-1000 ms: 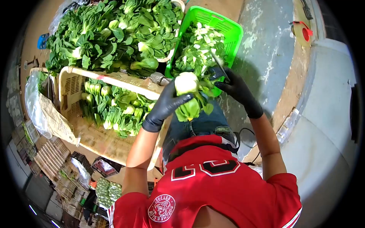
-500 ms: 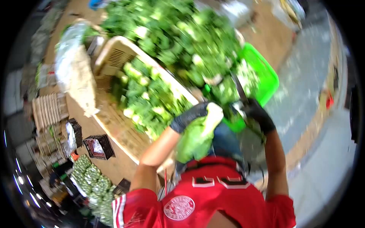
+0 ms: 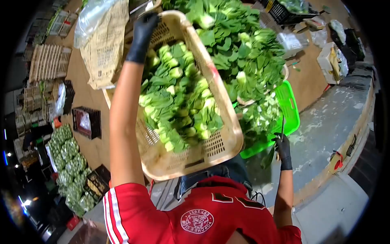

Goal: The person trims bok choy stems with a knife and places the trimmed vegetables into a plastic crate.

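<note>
Head view, looking down: a person in a red shirt (image 3: 162,215) faces several containers of produce, listed here by decreasing size. The tan crate (image 3: 221,87), of slotted plastic, lies at a slant before the body, its near end just beyond the waist. A heap of leafy greens (image 3: 243,53) rises beyond its right side, with a pale rim showing at the edge. Bagged greens (image 3: 69,166) are stacked at the left, well apart from the crate. The green basket (image 3: 290,99), right of the crate, contains leaves and small pale pieces. A printed sack (image 3: 103,49) lies beside the crate's far left side. Pale-stemmed heads (image 3: 174,101) lie inside the tan crate in uneven rows. Of the gloved hands, the left hand (image 3: 144,34) is at the crate's far left rim, its arm extended along that side; whether its fingers grip the rim cannot be told. The right hand (image 3: 283,148), near the green basket, is closed around the handle of a knife (image 3: 283,127), blade pointing away from the body. A loose leaf (image 3: 267,158) shows just beside this hand
</note>
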### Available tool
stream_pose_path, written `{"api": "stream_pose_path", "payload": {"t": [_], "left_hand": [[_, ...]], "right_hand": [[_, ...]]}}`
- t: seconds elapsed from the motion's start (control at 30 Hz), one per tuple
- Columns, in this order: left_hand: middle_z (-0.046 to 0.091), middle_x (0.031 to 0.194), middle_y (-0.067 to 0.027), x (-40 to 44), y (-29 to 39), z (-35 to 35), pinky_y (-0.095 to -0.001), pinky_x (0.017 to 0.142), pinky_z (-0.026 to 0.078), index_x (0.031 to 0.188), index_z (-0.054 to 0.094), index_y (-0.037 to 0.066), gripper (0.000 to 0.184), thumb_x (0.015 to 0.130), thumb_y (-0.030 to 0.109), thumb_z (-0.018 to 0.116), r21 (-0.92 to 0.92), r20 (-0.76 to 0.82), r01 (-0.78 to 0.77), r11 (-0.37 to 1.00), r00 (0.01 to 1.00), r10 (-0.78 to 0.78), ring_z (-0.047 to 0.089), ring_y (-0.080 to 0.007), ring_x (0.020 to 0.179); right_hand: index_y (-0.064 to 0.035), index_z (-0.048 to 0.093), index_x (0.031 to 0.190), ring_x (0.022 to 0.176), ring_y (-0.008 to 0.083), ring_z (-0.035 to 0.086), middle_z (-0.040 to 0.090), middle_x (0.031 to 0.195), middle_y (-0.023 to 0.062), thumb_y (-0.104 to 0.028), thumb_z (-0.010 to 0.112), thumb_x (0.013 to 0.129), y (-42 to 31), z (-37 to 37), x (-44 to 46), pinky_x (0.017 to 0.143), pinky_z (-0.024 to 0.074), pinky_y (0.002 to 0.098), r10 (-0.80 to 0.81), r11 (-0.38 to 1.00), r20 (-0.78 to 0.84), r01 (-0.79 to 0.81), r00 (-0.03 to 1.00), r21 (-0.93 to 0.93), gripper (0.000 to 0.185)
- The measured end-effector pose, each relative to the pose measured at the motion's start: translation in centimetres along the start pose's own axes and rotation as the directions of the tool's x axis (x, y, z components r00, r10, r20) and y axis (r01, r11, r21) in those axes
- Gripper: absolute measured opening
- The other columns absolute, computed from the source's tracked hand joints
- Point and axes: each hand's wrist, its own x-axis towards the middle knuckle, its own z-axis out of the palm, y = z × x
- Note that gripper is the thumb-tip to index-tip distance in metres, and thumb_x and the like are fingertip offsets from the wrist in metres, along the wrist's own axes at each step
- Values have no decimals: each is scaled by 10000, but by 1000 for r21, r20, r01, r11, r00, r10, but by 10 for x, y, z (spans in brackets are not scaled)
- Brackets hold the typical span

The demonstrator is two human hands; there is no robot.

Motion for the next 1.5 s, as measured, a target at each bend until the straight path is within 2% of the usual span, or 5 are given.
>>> {"api": "stream_pose_path", "payload": {"t": [0.3, 0.47, 0.67, 0.93, 1.5], "left_hand": [[643, 802, -155, -180, -174, 93, -408, 684, 474, 879, 658, 60, 361, 785, 402, 589, 715, 397, 95, 693, 761, -514, 620, -314, 758], [648, 848, -122, -222, -175, 161, -416, 635, 475, 829, 644, 115, 237, 772, 338, 587, 592, 754, -663, 458, 255, -606, 632, -288, 792], [608, 957, -159, -258, -179, 114, -433, 737, 467, 957, 617, 102, 247, 721, 162, 574, 887, 430, -249, 389, 750, -502, 583, -322, 890], [522, 1198, -181, -268, 30, 102, -331, 971, 371, 1250, 397, -70, 751, 675, 226, 780, 219, 512, 520, 825, 658, -551, 495, -233, 1121], [584, 1037, -156, -349, 140, 284, -321, 835, 451, 1131, 483, -35, 502, 707, 81, 726, 11, 847, 211, 978, 517, -121, 586, -245, 960]], "right_hand": [[-28, 564, 1103, 620, 137, 556, 635, 912, 89, -213, 628, 822, 57, 16, 39, 532, 458, 270, -69, 926, -190, -8, 979, -377, 342], [-21, 607, 1005, 541, 88, 494, 615, 787, 55, -156, 600, 838, 42, 32, 14, 504, 473, 255, -26, 947, -166, -29, 986, -321, 215], [-12, 597, 868, 537, 172, 538, 606, 708, 113, -218, 626, 826, 39, 37, -10, 530, 452, 304, -2, 975, -140, -30, 990, -222, 212], [-64, 567, 776, 583, 321, 574, 570, 640, 127, -190, 654, 737, -80, 74, -58, 525, 453, 397, -433, 806, 101, 435, 896, -401, 157], [-20, 614, 757, 633, 365, 595, 598, 663, 188, -291, 609, 781, 81, -11, -77, 568, 459, 441, -242, 921, -219, 154, 945, -357, 272]]}}
